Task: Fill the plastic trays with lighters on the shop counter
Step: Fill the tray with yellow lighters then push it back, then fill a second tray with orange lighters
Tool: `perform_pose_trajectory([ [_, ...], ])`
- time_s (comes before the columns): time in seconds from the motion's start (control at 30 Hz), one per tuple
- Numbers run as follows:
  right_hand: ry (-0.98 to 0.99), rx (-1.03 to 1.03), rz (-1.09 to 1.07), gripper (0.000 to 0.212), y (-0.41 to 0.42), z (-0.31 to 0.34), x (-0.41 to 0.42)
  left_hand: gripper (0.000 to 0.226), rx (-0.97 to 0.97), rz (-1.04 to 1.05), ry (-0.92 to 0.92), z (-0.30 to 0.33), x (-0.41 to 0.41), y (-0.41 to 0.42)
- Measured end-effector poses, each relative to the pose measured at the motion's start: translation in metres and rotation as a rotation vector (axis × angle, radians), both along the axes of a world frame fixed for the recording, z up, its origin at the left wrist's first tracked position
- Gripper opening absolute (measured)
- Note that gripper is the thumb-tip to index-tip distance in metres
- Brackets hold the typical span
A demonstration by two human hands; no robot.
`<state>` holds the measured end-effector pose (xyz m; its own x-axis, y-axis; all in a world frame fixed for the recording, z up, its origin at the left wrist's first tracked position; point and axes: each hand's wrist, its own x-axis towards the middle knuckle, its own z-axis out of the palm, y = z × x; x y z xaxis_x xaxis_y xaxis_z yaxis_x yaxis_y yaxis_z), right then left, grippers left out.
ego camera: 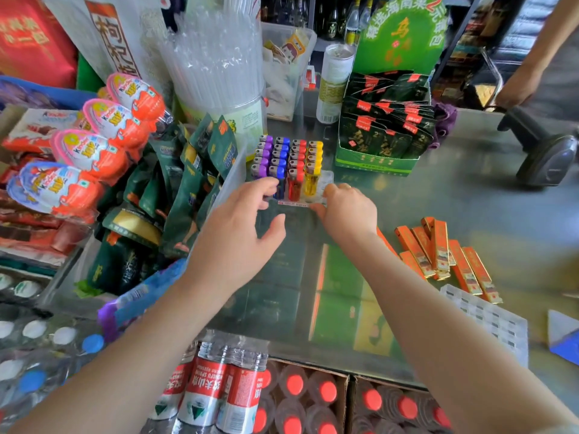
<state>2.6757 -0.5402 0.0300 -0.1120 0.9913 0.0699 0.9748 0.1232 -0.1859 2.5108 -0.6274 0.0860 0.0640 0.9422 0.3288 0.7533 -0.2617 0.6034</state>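
A clear plastic tray [326, 180] stands mid-counter, filled with upright lighters [288, 158] in purple, blue, red and yellow rows. My left hand [241, 227] touches the tray's front left corner, fingers curled against the purple and blue lighters. My right hand [347, 211] pinches the tray's front right corner. A second clear tray [488, 317] with no lighters in it lies flat at the right. Several orange slim boxes [445, 255] lie scattered beside it.
Snack packets [175, 189] and chocolate eggs [103, 142] crowd the left. A green display box [379, 133] and a can [333, 83] stand behind the tray. A barcode scanner [545, 151] sits far right. Another person's arm [539, 57] reaches in. Bottled water [219, 389] sits below the counter edge.
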Motion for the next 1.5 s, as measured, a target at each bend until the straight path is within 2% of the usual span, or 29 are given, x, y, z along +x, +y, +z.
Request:
perform_pose_trajectory([
  [0.3, -0.041, 0.027, -0.079, 0.036, 0.065, -0.002, -0.01, 0.044, 0.062, -0.082, 0.11, 0.003, -0.005, 0.014],
  [0.43, 0.032, 0.007, -0.089, 0.04, 0.066, -0.004, -0.006, 0.039, 0.072, -0.12, 0.151, -0.006, -0.007, 0.01],
  [0.53, 0.132, 0.027, 0.015, 0.041, 0.041, 0.004, 0.012, 0.036, 0.057, -0.168, 0.142, -0.013, -0.005, 0.005],
  [0.63, 0.338, 0.066, 0.174, 0.026, -0.01, 0.014, 0.047, 0.034, 0.051, -0.271, 0.206, -0.02, 0.005, -0.003],
  [0.73, 0.427, 0.106, 0.136, 0.019, -0.073, 0.019, 0.088, 0.033, 0.059, -0.347, 0.252, -0.029, 0.018, -0.016],
  [0.8, 0.379, 0.117, 0.073, 0.024, -0.11, 0.015, 0.11, 0.032, 0.044, -0.407, 0.248, -0.036, 0.029, -0.026],
  [1.03, 0.171, -0.065, -0.047, 0.073, -0.18, 0.007, 0.173, 0.03, 0.011, -0.5, 0.24, -0.048, 0.06, -0.053],
  [1.1, 0.114, -0.076, -0.062, 0.076, -0.187, 0.002, 0.181, 0.031, 0.001, -0.524, 0.241, -0.048, 0.064, -0.058],
  [1.2, 0.128, -0.045, -0.058, 0.071, -0.191, -0.002, 0.183, 0.032, -0.02, -0.542, 0.26, -0.049, 0.065, -0.063],
  [1.27, 0.142, -0.026, -0.059, 0.065, -0.191, -0.003, 0.18, 0.033, -0.073, -0.538, 0.199, -0.05, 0.063, -0.067],
  [1.4, 0.198, -0.082, -0.021, 0.065, -0.191, 0.002, 0.163, 0.042, -0.209, -0.526, -0.062, -0.05, 0.058, -0.074],
  [1.5, 0.337, -0.077, 0.117, 0.07, -0.194, 0.012, 0.134, 0.062, -0.27, -0.54, -0.082, -0.047, 0.052, -0.076],
])
